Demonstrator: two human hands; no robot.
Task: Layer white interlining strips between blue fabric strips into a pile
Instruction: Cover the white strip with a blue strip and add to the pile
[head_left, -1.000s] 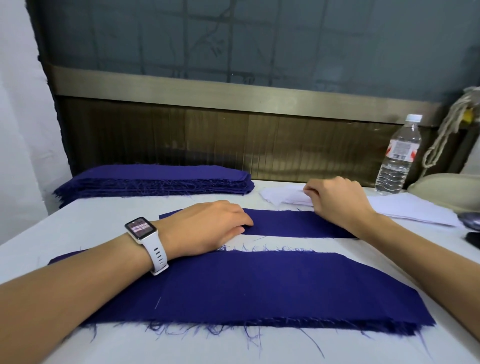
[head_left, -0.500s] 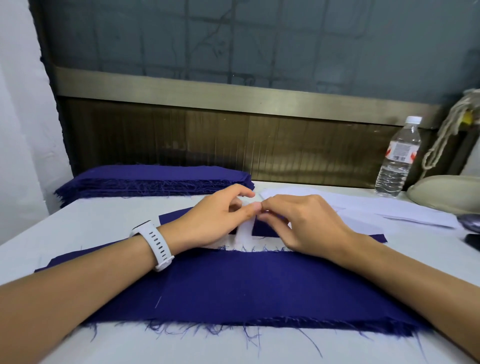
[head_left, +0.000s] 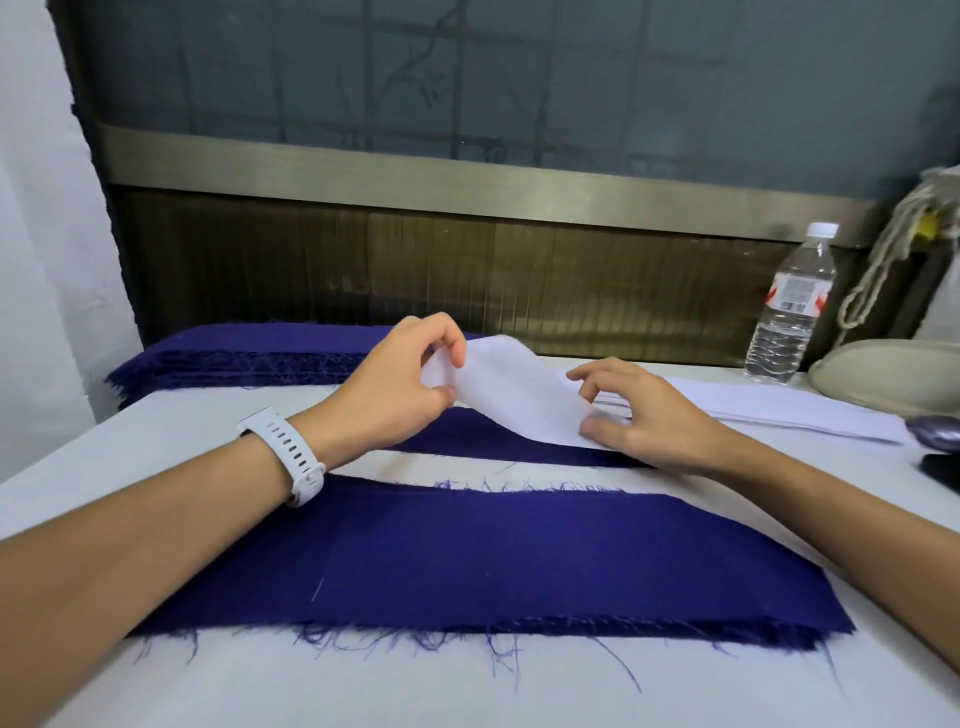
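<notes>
Head view: the left hand (head_left: 395, 384) pinches one end of a single white interlining strip (head_left: 514, 395), which sags above one blue fabric strip (head_left: 498, 441) on the desk (head_left: 363, 686). The right hand (head_left: 644, 415) touches it with the thumb; whether it grips is unclear. The strip looks light and limp, best held at both ends. Behind lie one blue stack (head_left: 249, 348) and one white stack (head_left: 769, 410). One blue pile (head_left: 467, 561) lies nearest.

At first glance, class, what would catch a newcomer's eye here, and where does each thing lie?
A frayed blue fabric strip stretches across the near table. Behind it, the left hand holds up one end of a white interlining strip while the right hand pinches it lower, above a second blue strip. A stack of blue strips lies far left.
</notes>
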